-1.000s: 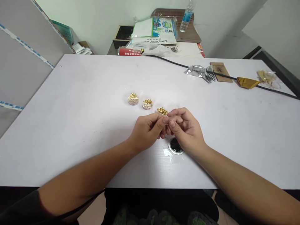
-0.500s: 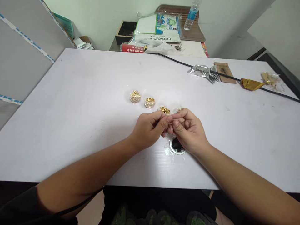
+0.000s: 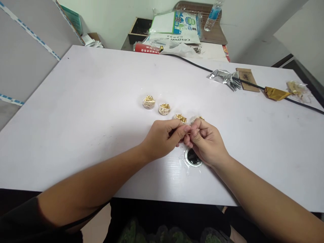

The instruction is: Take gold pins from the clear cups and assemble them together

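L hand [image 3: 164, 139] & R hand [image 3: 208, 140], thumbs pinched to fingers, seem to grip a tiny thin pc. [image 3: 188, 133] between them, near tubs [image 3: 164, 113] w/ gold bits [image 3: 149, 98]; prob. mid fine handling, next move needs steady pinch.

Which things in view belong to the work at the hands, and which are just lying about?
Apparently in use:
left hand, right hand
thin piece between them, too small to identify
small clear tubs of gold pieces

Apparently just lying about:
water bottle
brown tray
black cable
silver wrapper
gold wrapper
cardboard piece
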Tool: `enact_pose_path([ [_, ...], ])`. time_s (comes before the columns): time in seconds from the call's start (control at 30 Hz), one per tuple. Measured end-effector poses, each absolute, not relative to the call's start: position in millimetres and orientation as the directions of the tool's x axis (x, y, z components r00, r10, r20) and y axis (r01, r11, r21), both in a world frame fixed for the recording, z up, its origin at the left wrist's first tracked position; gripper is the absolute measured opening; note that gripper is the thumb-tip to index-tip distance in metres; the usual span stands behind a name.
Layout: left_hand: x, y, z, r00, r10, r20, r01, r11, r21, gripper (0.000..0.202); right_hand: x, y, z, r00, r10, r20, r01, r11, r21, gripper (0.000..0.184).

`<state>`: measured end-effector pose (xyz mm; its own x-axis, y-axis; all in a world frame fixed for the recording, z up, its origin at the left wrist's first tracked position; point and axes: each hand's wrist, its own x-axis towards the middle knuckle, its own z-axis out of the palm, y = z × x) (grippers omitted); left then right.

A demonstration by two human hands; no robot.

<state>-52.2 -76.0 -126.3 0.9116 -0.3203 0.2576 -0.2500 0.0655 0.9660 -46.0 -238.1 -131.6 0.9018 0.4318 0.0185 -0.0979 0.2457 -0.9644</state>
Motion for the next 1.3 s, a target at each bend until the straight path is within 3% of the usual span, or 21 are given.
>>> enact_pose_path([
  [0.53, -52.3, -74.4, -130.7, 0.921, -0.318, 0.223, -0.229, 0.02, 0.973, 0.034, -49.0, -230.6, -123.2, 0.903, 0.426, -0.047, -0.199, 0.318, -0.927, 0.032],
  [1.3, -52.8, -75.7, -130.3, 0.93, -0.294, 0.219, -0.226, 0.012, 0.974, 0.035, -51.6, -228.5, -115.4, 0.919, 0.376, -0.119, -0.243, 0.305, -0.921, 0.033],
])
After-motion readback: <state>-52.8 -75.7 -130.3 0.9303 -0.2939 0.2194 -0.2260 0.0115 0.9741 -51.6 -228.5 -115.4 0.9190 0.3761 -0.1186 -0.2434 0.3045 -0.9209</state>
